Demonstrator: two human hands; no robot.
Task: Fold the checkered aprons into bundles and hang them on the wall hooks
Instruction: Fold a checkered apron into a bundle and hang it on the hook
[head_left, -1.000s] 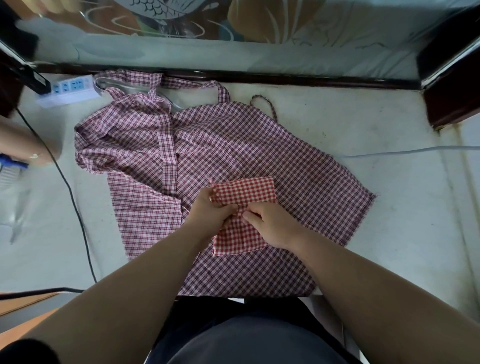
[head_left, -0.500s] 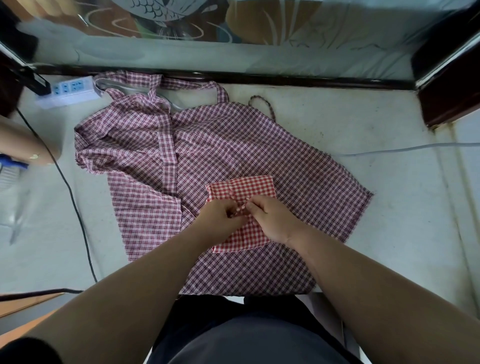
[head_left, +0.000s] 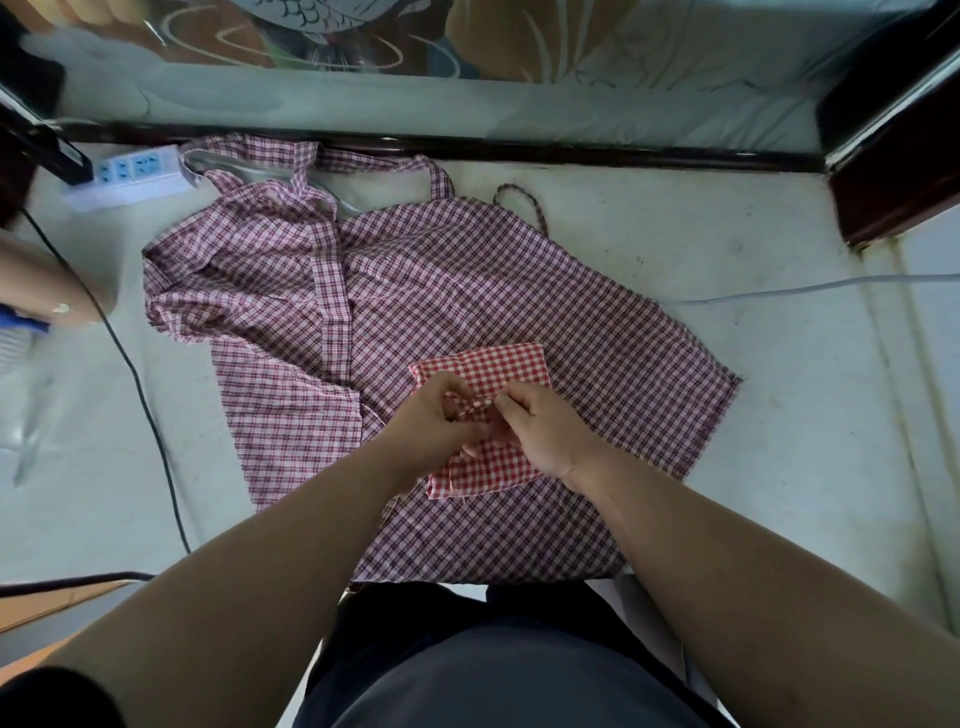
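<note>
A pale floor (head_left: 727, 415) fills the head view. Spread across its middle is the large dark-red checkered apron (head_left: 467, 291), its hem toward five o'clock and its neck strap (head_left: 363, 161) bunched toward eleven o'clock against the dark skirting. On top of it, just below the centre of the view, lies the smaller bright-red checkered apron (head_left: 498, 364), already folded into a flat oblong bundle. The bundle's long axis runs roughly twelve to six o'clock and tips slightly toward one. The left hand (head_left: 436, 415) comes in from seven o'clock and the right hand (head_left: 545, 431) from five. They meet across the bundle's waist, so the cloth reaches away from the grip toward twelve and back toward six. Both hands are closed narrowly, thumb and fingers pinching a small raised ridge of red cloth (head_left: 475, 408) between them. Whether that ridge is a tie end or a gathered fold cannot be told. Neither hand is clearly nearer, as both sit on the same spot. The likely step is cinching the bundle at its middle, which calls for pulling crosswise, nine against three, so the oblong does not unfold along its length. No wall hooks are in sight. A white power strip (head_left: 130, 174) lies at ten o'clock, and a black cable (head_left: 150, 415) trails from there toward eight.
</note>
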